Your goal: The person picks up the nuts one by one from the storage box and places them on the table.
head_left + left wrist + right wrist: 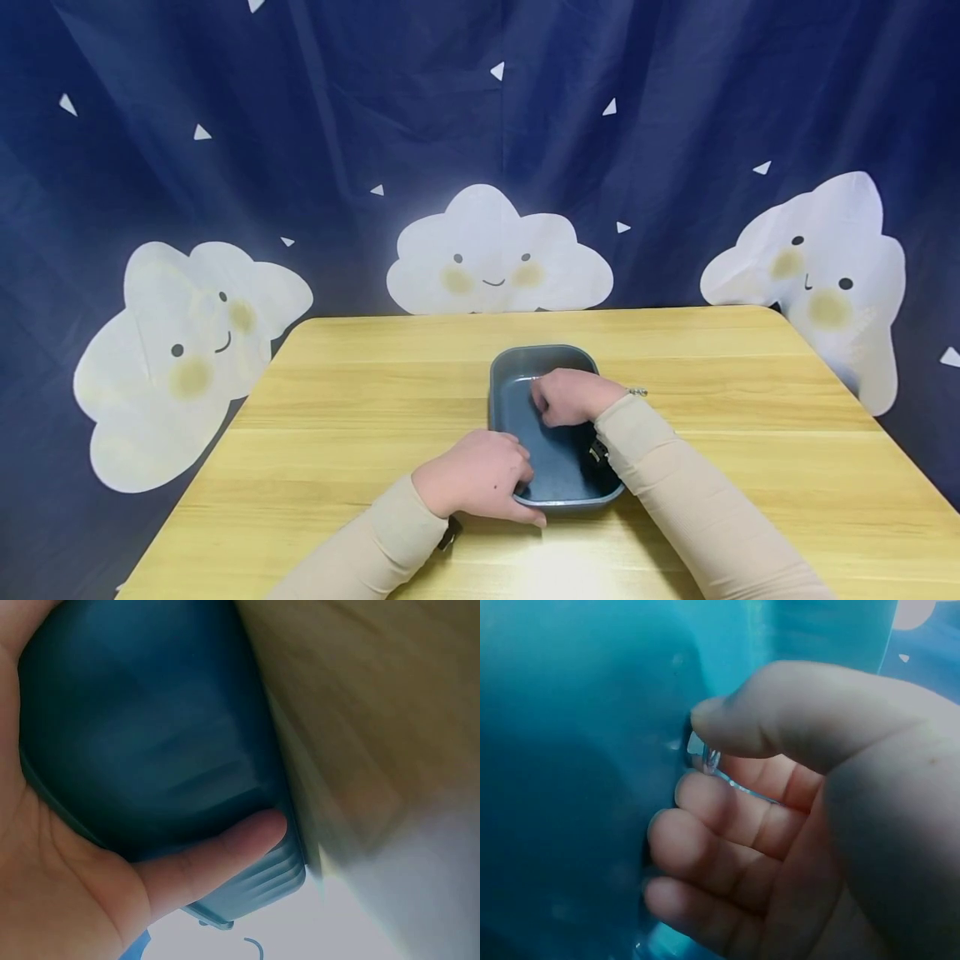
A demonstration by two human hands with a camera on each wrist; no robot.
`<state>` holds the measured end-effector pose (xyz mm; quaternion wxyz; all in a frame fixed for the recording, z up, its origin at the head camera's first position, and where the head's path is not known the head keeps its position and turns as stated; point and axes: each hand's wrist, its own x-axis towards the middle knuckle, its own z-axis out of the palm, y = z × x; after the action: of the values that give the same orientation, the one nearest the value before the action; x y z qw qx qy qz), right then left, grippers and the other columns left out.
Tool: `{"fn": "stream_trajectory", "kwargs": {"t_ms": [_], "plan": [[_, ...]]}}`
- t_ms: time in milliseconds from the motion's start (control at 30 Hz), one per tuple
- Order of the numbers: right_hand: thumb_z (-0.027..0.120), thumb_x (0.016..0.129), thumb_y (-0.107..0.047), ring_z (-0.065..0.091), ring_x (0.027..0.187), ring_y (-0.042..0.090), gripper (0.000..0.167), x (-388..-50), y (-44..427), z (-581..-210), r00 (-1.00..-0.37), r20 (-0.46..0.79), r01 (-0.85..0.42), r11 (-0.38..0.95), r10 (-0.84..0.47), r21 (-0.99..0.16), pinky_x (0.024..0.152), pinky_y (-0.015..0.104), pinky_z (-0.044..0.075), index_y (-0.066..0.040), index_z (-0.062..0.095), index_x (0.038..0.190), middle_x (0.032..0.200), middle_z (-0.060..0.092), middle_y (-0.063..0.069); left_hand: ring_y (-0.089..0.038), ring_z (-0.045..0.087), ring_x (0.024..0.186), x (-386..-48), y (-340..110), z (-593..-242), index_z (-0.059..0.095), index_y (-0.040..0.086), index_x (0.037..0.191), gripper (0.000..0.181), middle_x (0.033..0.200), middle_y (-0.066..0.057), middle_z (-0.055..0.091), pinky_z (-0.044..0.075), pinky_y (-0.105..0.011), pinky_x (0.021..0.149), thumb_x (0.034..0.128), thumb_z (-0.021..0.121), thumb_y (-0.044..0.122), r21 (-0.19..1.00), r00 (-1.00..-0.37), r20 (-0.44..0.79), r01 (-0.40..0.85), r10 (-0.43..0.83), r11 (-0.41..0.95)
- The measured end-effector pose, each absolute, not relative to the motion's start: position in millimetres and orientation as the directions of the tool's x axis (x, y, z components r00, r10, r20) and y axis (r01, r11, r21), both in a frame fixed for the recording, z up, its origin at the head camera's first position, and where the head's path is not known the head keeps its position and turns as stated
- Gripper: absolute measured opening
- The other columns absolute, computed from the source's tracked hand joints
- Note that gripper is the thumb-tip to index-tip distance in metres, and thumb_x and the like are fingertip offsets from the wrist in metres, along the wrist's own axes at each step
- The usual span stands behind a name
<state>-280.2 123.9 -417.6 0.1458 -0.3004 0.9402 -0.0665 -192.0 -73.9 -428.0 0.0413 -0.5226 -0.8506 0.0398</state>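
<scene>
A dark blue-grey rectangular tub (pixel 558 503) with rounded corners stands on the wooden table. My left hand (pixel 480 477) grips its near left corner, fingers over the rim. In the left wrist view the thumb (pixel 217 859) presses along the tub's outer wall (pixel 150 735). Inside the tub, toward its far half, is my right hand (pixel 573 397) with curled fingers. Between thumb and forefinger it pinches a small clear, shiny piece (pixel 711 759), from which a thin, glinting strand runs across the fingers. The piece's exact kind is unclear, and the head view hides it.
The light wooden table (pixel 360 392) extends on all sides of the tub. Behind it hangs a dark blue curtain (pixel 435 108) with white clouds and small triangles. A dark strap or device (pixel 450 533) sits under the left wrist, and another (pixel 598 451) under the right.
</scene>
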Motion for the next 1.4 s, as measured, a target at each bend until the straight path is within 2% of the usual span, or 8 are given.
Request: {"fn": "stream_trajectory", "kwargs": {"t_ms": [167, 400, 633, 800, 1033, 1400], "plan": [[0.072, 0.083, -0.017, 0.056, 0.066, 0.013, 0.011, -280, 123, -418, -0.774, -0.268, -0.531, 0.819, -0.573, -0.217, 0.064, 0.032, 0.048, -0.021, 0.062, 0.08, 0.072, 0.059, -0.007, -0.005, 0.052, 0.071, -192, -75, -429, 0.051, 0.029, 0.059, 0.054, 0.066, 0.016, 0.045, 0.042, -0.021, 0.062, 0.0822, 0.061, 0.077, -0.107, -0.455, 0.025, 0.884, 0.89, 0.454], [0.069, 0.083, -0.018, 0.053, 0.063, 0.014, 0.009, -280, 127, -415, -0.78, -0.245, -0.518, 0.813, -0.577, -0.267, 0.061, 0.032, 0.044, -0.02, 0.061, 0.078, 0.07, 0.058, -0.005, -0.006, 0.051, 0.071, -192, -74, -428, 0.052, 0.029, 0.059, 0.054, 0.066, 0.015, 0.046, 0.042, -0.021, 0.061, 0.0824, 0.061, 0.077, -0.108, -0.458, 0.016, 0.883, 0.889, 0.457], [0.065, 0.082, -0.012, 0.05, 0.065, 0.013, 0.008, -277, 140, -403, -0.779, -0.119, -0.541, 0.755, -0.616, -0.369, 0.063, 0.031, 0.042, -0.017, 0.059, 0.081, 0.072, 0.055, -0.006, -0.005, 0.045, 0.065, -190, -72, -426, 0.05, 0.028, 0.058, 0.055, 0.063, 0.016, 0.042, 0.036, -0.02, 0.055, 0.0829, 0.062, 0.075, -0.089, -0.452, 0.011, 0.888, 0.892, 0.451], [0.066, 0.082, -0.012, 0.051, 0.067, 0.013, 0.008, -275, 150, -395, -0.784, -0.054, -0.556, 0.737, -0.619, -0.385, 0.065, 0.031, 0.043, -0.018, 0.059, 0.081, 0.074, 0.055, -0.007, -0.005, 0.045, 0.064, -191, -72, -428, 0.048, 0.028, 0.057, 0.057, 0.063, 0.016, 0.041, 0.036, -0.021, 0.054, 0.0822, 0.062, 0.077, -0.103, -0.452, 0.017, 0.886, 0.892, 0.451], [0.066, 0.084, -0.012, 0.05, 0.065, 0.014, 0.009, -268, 161, -384, -0.818, -0.03, -0.517, 0.757, -0.575, -0.4, 0.063, 0.032, 0.043, -0.017, 0.059, 0.086, 0.074, 0.055, -0.004, -0.005, 0.046, 0.065, -192, -72, -429, 0.05, 0.028, 0.057, 0.056, 0.064, 0.016, 0.042, 0.036, -0.021, 0.054, 0.0823, 0.061, 0.077, -0.101, -0.459, 0.008, 0.884, 0.889, 0.457], [0.064, 0.083, -0.01, 0.049, 0.065, 0.014, 0.009, -261, 177, -369, -0.82, 0.073, -0.54, 0.724, -0.568, -0.43, 0.064, 0.033, 0.041, -0.016, 0.058, 0.085, 0.068, 0.048, -0.006, -0.004, 0.044, 0.063, -191, -73, -428, 0.049, 0.027, 0.057, 0.056, 0.063, 0.016, 0.041, 0.035, -0.021, 0.053, 0.0822, 0.062, 0.076, -0.082, -0.464, 0.012, 0.882, 0.886, 0.463]]}}
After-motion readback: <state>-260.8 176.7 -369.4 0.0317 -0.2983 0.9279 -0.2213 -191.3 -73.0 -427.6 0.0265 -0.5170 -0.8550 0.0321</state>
